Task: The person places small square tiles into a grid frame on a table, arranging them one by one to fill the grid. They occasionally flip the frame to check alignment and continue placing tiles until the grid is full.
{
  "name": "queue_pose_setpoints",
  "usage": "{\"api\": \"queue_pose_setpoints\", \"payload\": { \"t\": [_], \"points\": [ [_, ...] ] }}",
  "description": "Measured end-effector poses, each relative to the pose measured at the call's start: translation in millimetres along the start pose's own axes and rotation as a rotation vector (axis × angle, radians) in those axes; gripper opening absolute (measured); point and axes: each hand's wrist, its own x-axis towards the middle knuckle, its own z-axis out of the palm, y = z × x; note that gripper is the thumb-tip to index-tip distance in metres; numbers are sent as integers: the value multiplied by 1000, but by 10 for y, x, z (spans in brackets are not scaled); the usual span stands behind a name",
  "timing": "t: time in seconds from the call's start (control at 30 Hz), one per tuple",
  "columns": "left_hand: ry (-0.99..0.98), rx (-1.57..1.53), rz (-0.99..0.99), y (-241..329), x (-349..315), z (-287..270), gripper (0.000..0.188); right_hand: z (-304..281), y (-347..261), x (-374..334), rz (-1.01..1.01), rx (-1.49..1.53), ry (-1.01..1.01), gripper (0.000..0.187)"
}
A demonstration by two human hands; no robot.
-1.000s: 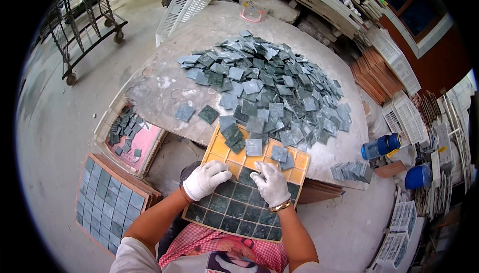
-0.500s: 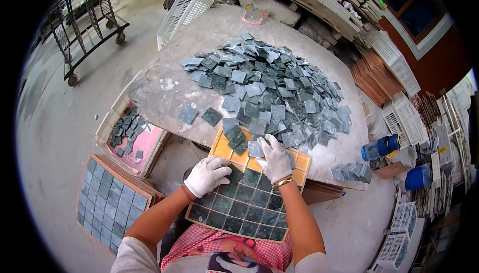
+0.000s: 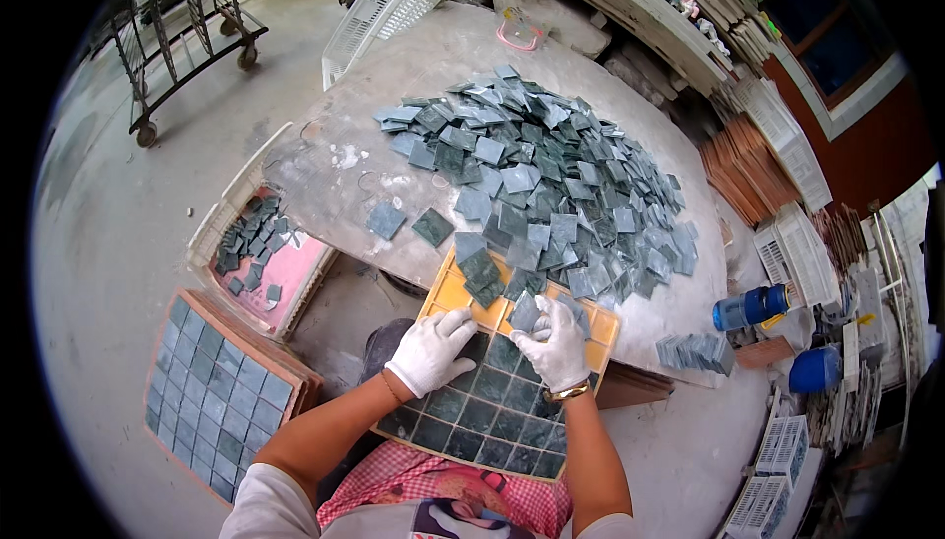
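Note:
A yellow grid tray (image 3: pixel 598 347) leans across my lap against the table edge, its near rows filled with dark green stone tiles (image 3: pixel 471 411). My left hand (image 3: pixel 433 350), in a white glove, lies over the tray's left side with its thumb apart from the fingers, touching the laid tiles. Between the gloved thumb and fingers of my right hand (image 3: pixel 556 347) is a grey-green tile (image 3: pixel 525 313), tilted above the upper rows. Some loose tiles (image 3: pixel 481 271) rest on the tray's far edge, overlapping its yellow cells.
A heap of loose square tiles (image 3: pixel 551 170) covers the middle of the table (image 3: pixel 335 185). At the left are a crate with a pink bottom (image 3: pixel 281 278) and a stack of boards topped by a filled tile sheet (image 3: pixel 212 381). A tile row (image 3: pixel 695 353) stands at the right.
My right hand has drawn slightly nearer and to the right with the tile, which now tilts. My left hand has shifted a little to the right. The whole view has turned slightly.

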Motion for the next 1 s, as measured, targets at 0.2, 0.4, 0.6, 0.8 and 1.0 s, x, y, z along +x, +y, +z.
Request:
{"api": "queue_pose_setpoints", "payload": {
  "t": [0.2, 0.4, 0.6, 0.8, 1.0],
  "points": [
    [-148, -10, 198, -282, 238, -28, 59, 32, -83, -45, 13, 137, 3, 54],
    [-269, 51, 309, -333, 294, -15, 58, 39, -231, 35, 343, 1270, -349, 32],
    [36, 129, 167, 55, -39, 98, 48, 270, -90, 91, 327, 1062, -228, 31],
    [216, -141, -27, 122, -713, -57, 43, 505, -326, 153, 218, 411, -183, 27],
    [319, -127, -134, -91, -670, -251, 37, 774, -268, 110, -276, -168, -99, 31]
  ]
}}
